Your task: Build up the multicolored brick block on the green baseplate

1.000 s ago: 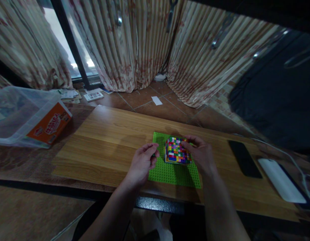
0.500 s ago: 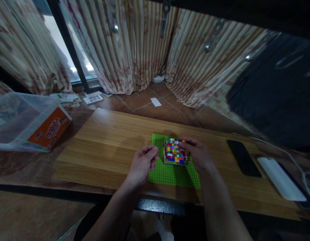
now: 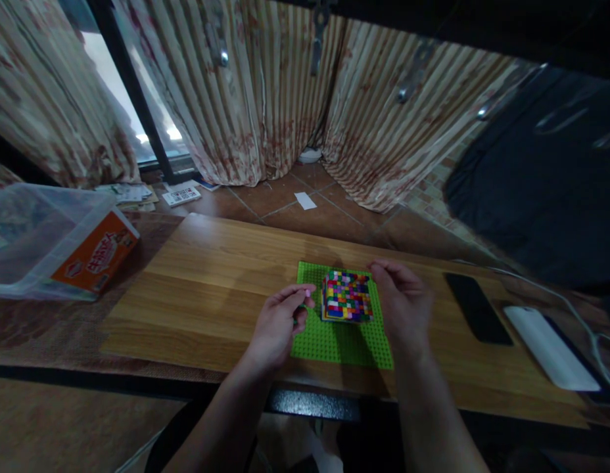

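Both forearms come in bare from the near side, converging toward the far middle. The left forearm (image 3: 223, 407) slants far and right; its hand (image 3: 278, 322) is turned thumb side up, fingers curled inward, thumb pressed toward the index finger. The right forearm (image 3: 436, 410) leans slightly left as it runs far, its hand (image 3: 406, 299) showing its back, fingers bent and bunched leftward.
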{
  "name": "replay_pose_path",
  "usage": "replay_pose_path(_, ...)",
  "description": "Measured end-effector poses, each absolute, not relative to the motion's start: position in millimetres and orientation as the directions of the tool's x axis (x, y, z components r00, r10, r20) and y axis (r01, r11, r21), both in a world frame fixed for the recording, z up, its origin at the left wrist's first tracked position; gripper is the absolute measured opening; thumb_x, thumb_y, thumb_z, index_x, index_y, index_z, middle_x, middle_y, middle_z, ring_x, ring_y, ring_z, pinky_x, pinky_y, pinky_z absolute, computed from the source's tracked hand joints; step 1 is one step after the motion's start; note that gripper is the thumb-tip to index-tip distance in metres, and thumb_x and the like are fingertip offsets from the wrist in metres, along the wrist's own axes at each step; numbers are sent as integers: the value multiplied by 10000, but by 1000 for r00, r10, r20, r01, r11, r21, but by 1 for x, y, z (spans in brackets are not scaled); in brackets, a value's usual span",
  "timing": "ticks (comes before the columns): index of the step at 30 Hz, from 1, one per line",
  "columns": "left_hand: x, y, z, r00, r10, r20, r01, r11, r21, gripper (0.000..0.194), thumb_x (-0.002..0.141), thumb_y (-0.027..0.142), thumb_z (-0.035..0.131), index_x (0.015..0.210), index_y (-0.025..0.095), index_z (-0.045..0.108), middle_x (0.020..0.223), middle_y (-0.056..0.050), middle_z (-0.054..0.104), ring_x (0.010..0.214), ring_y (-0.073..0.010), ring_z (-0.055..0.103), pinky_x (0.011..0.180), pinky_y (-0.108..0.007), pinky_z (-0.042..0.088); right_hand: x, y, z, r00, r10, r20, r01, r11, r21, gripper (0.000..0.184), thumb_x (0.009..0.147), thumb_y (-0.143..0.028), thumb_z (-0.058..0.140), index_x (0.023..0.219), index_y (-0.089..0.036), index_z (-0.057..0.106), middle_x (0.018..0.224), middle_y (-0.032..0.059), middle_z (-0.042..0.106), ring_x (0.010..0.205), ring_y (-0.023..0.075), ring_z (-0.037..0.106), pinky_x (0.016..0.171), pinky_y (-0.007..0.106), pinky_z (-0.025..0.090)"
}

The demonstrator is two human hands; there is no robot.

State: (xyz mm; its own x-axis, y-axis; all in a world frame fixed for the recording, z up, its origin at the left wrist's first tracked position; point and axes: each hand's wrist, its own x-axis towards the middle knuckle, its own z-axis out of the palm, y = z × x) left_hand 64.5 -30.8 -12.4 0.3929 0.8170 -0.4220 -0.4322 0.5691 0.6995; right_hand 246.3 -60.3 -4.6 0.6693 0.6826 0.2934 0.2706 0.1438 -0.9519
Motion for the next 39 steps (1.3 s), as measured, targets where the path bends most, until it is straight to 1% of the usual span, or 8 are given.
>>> replay_pose_path(3, 64, -31, -10, 415, 813, -409, -452, 574, 683, 260, 661, 262, 745, 871, 113, 709, 662, 3, 573, 453, -19, 372, 434, -180, 156, 229, -66, 1, 487, 797, 358, 394, 165, -904, 112, 820, -326, 677, 859, -236, 731, 865, 20, 721, 801, 173, 656, 747, 325, 514)
replay_pose_path(7, 63, -32, -8, 464, 795, -391, -469, 595, 653, 250, 643, 258, 785, 812, 104, 684, 659, 11, 562, 454, -8, 363, 430, -166, 162, 213, -70, 6, 128, 888, 441, 568, 299, -767, 147, 898, -259, 604, 974, -289, 727, 1020, 16, 697, 994, 179, 626, 892, 357, 475)
replay_pose_path(12, 63, -32, -7, 510, 780, -364, -496, 612, 616, 280, 619, 261, 827, 789, 106, 666, 665, 12, 575, 456, 1, 356, 423, -154, 169, 209, -68, 6, -5, 902, 431, 657, 328, -679, 210, 941, -279, 553, 1065, -331, 714, 1100, 23, 676, 1055, 188, 601, 932, 389, 459)
replay_pose_path(23, 61, -31, -6, 558, 756, -342, -526, 641, 559, 219, 609, 183, 802, 776, 108, 681, 625, 16, 555, 453, 1, 353, 418, -137, 158, 213, -69, 0, -45, 919, 392, 683, 315, -659, 252, 942, -276, 548, 1119, -382, 694, 1156, 10, 650, 1113, 204, 573, 979, 427, 442)
replay_pose_path(30, 60, -34, -6, 574, 740, -350, -516, 659, 547, 200, 638, 184, 783, 791, 111, 677, 606, 27, 526, 431, 4, 323, 397, -132, 151, 209, -70, 5, -57, 923, 382, 682, 315, -660, 203, 942, -272, 556, 1069, -343, 697, 1186, 18, 636, 1124, 206, 564, 974, 425, 439)
replay_pose_path(32, 61, -34, -5, 556, 738, -382, -510, 666, 544, 182, 685, 176, 750, 836, 101, 682, 637, 12, 543, 449, -2, 356, 402, -121, 198, 216, -71, 6, 1, 913, 408, 668, 303, -680, 157, 930, -278, 573, 1009, -314, 704, 1177, 21, 641, 1120, 204, 572, 976, 415, 441)
replay_pose_path(35, 61, -30, -4, 456, 742, -491, -538, 670, 512, 137, 802, 145, 626, 909, 71, 668, 706, -22, 566, 513, -24, 438, 440, -116, 308, 237, -72, 8, 209, 854, 476, 678, 225, -700, 121, 911, -306, 597, 949, -273, 707, 1100, 35, 664, 1062, 203, 601, 941, 393, 463)
replay_pose_path(39, 60, -22, -4, 386, 685, -619, -633, 684, 362, 145, 863, 55, 465, 866, 56, 610, 705, -33, 530, 549, -40, 466, 460, -115, 370, 267, -75, 6, 400, 762, 510, 740, 60, -670, 168, 883, -363, 614, 904, -230, 715, 944, 47, 694, 904, 211, 633, 833, 383, 492)
